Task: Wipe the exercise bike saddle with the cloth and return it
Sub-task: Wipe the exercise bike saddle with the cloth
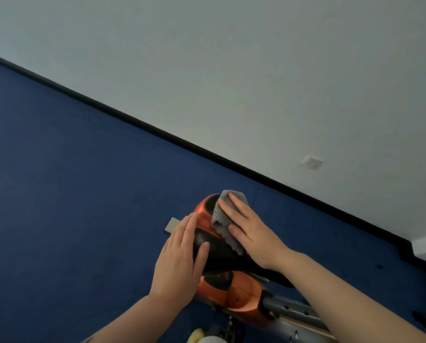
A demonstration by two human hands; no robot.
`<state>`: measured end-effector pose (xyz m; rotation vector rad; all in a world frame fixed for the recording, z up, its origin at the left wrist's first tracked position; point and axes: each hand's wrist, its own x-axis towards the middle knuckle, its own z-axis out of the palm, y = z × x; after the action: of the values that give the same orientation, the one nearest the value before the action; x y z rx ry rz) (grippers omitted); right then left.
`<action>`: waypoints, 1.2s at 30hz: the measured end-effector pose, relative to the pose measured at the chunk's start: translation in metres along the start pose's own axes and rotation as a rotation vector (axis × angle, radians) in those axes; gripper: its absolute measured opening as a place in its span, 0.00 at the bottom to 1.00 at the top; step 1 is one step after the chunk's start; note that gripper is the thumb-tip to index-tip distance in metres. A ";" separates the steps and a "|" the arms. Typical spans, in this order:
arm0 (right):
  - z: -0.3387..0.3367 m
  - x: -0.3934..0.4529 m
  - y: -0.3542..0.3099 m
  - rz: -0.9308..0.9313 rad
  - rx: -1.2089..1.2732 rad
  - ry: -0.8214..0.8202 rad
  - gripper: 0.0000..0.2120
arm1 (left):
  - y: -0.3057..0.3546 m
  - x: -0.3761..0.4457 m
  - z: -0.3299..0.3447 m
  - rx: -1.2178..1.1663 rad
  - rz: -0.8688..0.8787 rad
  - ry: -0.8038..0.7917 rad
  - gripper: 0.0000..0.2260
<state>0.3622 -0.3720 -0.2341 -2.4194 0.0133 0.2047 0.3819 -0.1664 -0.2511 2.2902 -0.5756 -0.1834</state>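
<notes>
The exercise bike saddle (pixel 213 246) is black with orange trim and sits low in the middle of the view. A grey cloth (pixel 223 219) lies crumpled on its top right side. My right hand (pixel 249 230) presses flat on the cloth, fingers pointing to the upper left. My left hand (pixel 179 261) rests flat against the saddle's left side, thumb on the black perforated patch. The saddle's far right edge is hidden under my right wrist.
Blue floor (pixel 71 181) fills the left and bottom. A white wall (pixel 256 70) with a black skirting (pixel 137 125) and a socket (pixel 312 162) lies behind. The bike's orange body (pixel 236 293) and grey rail (pixel 293 315) run to the lower right. A yellow object (pixel 197 335) sits at the bottom edge.
</notes>
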 end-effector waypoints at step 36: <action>0.010 -0.010 -0.038 0.452 -0.153 0.223 0.23 | 0.019 0.060 -0.010 0.156 0.289 -0.169 0.21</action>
<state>0.3528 -0.3373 -0.2156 -2.5486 0.6708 0.1418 0.4319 -0.1994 -0.2286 2.3214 -1.0314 -0.1974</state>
